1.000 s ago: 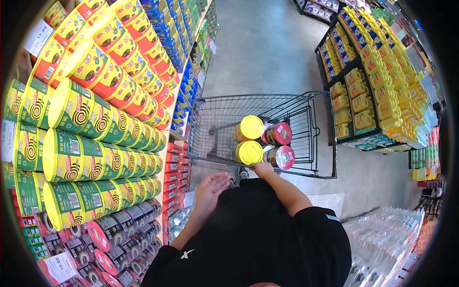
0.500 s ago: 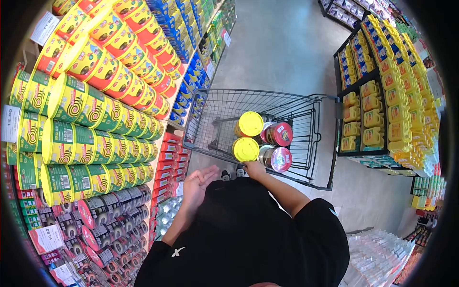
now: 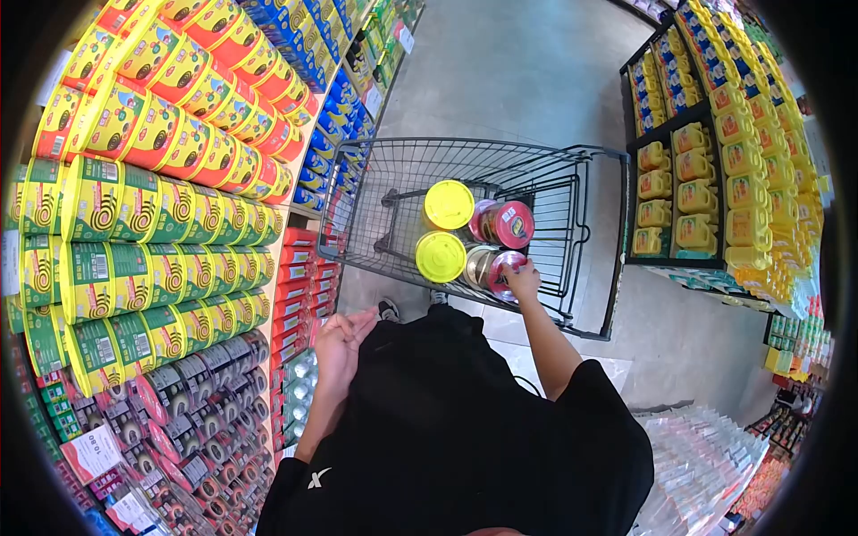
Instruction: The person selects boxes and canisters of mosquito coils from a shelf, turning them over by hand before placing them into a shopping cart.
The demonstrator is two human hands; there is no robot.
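Note:
A wire shopping cart (image 3: 366,188) holds two tubs with yellow lids, an upper one (image 3: 449,205) and a lower one (image 3: 441,257). Beside them stand clear containers with pink and red tops, an upper one (image 3: 512,224) and a lower one (image 3: 502,270). My right hand (image 3: 523,280) reaches over the cart's near side, its fingers on the top of the lower pink container. To the left of my body, outside the cart, my left hand (image 3: 338,347) is raised with nothing visible in it, some fingers extended and others curled.
Stacked green-yellow tubs (image 3: 134,201) and red-yellow tubs (image 3: 170,71) fill the left shelf. Red packs (image 3: 295,286) stand near my left hand. A black rack of yellow bottles (image 3: 697,192) is on the right. Clear packaged goods (image 3: 697,460) are at lower right.
My right hand has moved right, from the lower yellow-lidded tub to the lower pink-topped container. My left hand has shifted slightly left and down. The cart sits a little higher and further left in view.

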